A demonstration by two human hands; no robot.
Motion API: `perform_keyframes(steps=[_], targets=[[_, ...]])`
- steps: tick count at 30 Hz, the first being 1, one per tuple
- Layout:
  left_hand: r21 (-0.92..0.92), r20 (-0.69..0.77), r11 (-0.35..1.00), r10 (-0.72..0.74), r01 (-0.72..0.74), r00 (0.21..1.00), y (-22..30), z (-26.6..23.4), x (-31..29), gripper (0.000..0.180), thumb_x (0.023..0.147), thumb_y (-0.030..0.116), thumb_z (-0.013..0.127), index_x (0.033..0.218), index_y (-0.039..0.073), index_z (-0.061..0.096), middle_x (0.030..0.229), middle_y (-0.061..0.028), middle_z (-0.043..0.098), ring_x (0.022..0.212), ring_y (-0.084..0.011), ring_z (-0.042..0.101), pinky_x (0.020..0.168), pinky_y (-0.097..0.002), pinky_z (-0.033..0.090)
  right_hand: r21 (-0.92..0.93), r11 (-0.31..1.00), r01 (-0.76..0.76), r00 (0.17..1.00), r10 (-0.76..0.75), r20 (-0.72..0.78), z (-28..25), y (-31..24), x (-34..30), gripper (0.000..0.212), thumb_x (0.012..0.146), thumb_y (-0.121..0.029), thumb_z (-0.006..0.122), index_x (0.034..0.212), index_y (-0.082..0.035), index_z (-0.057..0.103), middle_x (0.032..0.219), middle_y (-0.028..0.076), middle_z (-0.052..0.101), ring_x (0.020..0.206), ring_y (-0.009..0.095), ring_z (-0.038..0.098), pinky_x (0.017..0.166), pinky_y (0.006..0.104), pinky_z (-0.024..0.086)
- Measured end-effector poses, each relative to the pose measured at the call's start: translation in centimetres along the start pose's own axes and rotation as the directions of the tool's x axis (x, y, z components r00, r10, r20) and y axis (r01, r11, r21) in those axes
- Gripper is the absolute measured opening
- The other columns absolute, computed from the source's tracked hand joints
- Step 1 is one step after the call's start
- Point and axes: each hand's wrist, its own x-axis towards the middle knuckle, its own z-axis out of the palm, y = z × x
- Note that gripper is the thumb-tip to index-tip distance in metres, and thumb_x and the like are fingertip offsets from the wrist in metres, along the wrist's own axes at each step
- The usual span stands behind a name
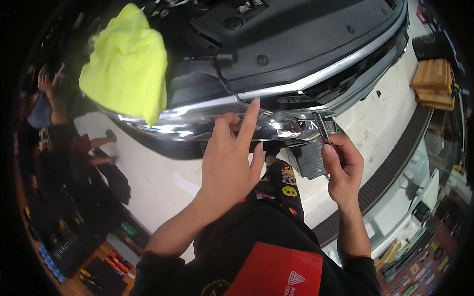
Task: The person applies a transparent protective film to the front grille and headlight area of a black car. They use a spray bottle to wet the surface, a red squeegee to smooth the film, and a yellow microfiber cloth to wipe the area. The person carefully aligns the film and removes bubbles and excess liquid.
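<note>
Right hand point(344, 170), right of centre, grips slim cutter point(321, 127). Left hand point(229, 160), mid-frame, loosely open, over chrome trim point(195, 111). Yellow cloth point(127, 64) upper left.

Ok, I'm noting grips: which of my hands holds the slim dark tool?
The right hand, pinching the slim dark tool; the left hand has no tool, its index finger extended near the chrome trim.

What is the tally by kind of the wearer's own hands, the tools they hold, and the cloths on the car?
Bare hands: 2 (left hand, right hand)
Slim dark straight tool, in the right hand: 1
Bright yellow-green fabric cloth: 1
Total: 4
</note>
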Motion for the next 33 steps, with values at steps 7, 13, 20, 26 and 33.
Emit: perform_keyframes(steps=[7,13,20,26,33], targets=[[-0.110,-0.149,0.991,-0.091,0.075,0.985,1.7,2.5,-0.8,0.081,0.088,0.007,0.072,0.162,0.016,0.041,0.135,-0.0260,0.048,0.107,-0.0373,0.063,0.091,-0.0460,0.054,0.046,0.999,0.014,0.984,-0.022,0.176,-1.4,-1.2,1.0,0.018,0.108,-0.014,0.062,0.120,-0.001,0.066,0.092,-0.003,0.060,0.081,0.003,0.050,0.069,0.0204,0.040],[-0.095,-0.203,0.989,-0.131,0.114,0.970,2.0,3.9,-0.2,0.077,0.090,0.007,0.071,0.161,0.020,0.044,0.133,-0.0249,0.048,0.110,-0.0407,0.066,0.088,-0.0463,0.057,0.020,1.000,0.017,0.977,-0.020,0.212,-1.0,-1.6,1.0,0.018,0.108,-0.015,0.063,0.118,0.000,0.068,0.089,-0.004,0.061,0.076,0.002,0.050,0.065,0.0201,0.040],[0.089,-0.222,0.988,-0.106,0.128,0.969,1.9,3.7,-0.2,0.074,0.090,0.010,0.072,0.159,0.024,0.047,0.130,-0.0236,0.053,0.106,-0.0363,0.064,0.086,-0.0453,0.055,0.026,0.998,-0.052,0.981,0.046,0.191,-1.6,-0.6,1.0,0.019,0.107,-0.015,0.065,0.118,0.000,0.069,0.087,-0.003,0.063,0.071,0.002,0.050,0.061,0.0205,0.039],[0.327,-0.147,0.940,-0.054,0.100,0.988,0.5,1.0,-0.3,0.072,0.091,0.012,0.071,0.158,0.030,0.049,0.128,-0.0227,0.054,0.110,-0.0358,0.062,0.088,-0.0461,0.053,-0.050,0.998,-0.034,0.977,0.044,0.210,-2.1,-1.0,1.9,0.020,0.106,-0.015,0.065,0.119,0.001,0.069,0.089,-0.002,0.066,0.071,0.002,0.050,0.060,0.0205,0.038],[0.355,-0.151,0.932,-0.017,0.070,0.988,-0.2,0.1,-0.6,0.069,0.092,0.013,0.071,0.156,0.030,0.051,0.130,-0.0227,0.054,0.109,-0.0349,0.064,0.088,-0.0450,0.054,-0.138,0.989,0.048,0.970,-0.013,0.241,-2.0,-1.3,4.1,0.020,0.107,-0.011,0.063,0.120,0.004,0.067,0.097,0.002,0.068,0.081,0.005,0.055,0.072,0.0221,0.045]])
